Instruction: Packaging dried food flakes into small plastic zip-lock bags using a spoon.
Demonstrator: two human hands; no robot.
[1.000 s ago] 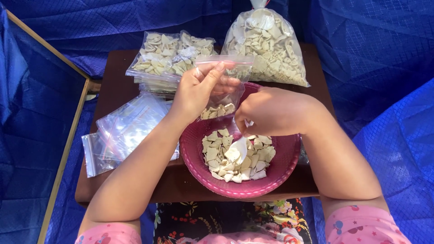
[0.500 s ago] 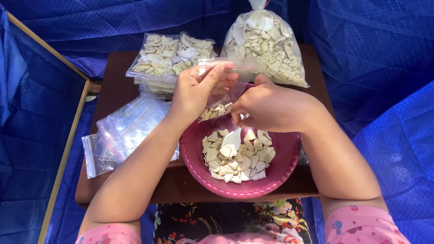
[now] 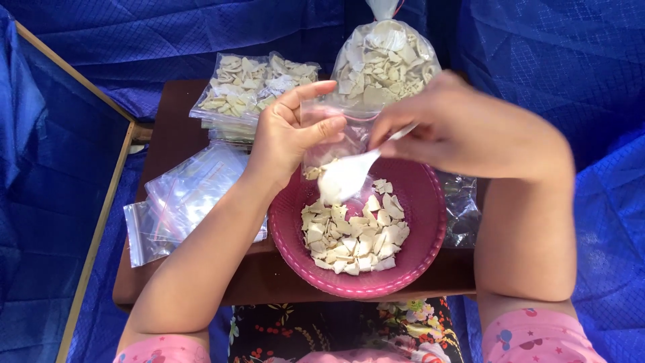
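The little clear bag (image 3: pixel 329 138) hangs open over the far side of the pink bowl (image 3: pixel 420 259). It is thin, soft and floppy, so I think it is best pinched at its top edge, or it may fold shut. My left hand (image 3: pixel 289 138) pinches that edge between thumb and fingers. My right hand (image 3: pixel 463 128) is closed around the handle of a white spoon (image 3: pixel 346 178), whose scoop sits at the bag's mouth. The pale chips (image 3: pixel 353 235) in the bowl look light, dry and easy to break. Far away lie filled flat bags (image 3: pixel 252 84) and a big tied bag (image 3: pixel 386 60). Empty bags (image 3: pixel 185 198) lie at the left on the brown table (image 3: pixel 175 121).
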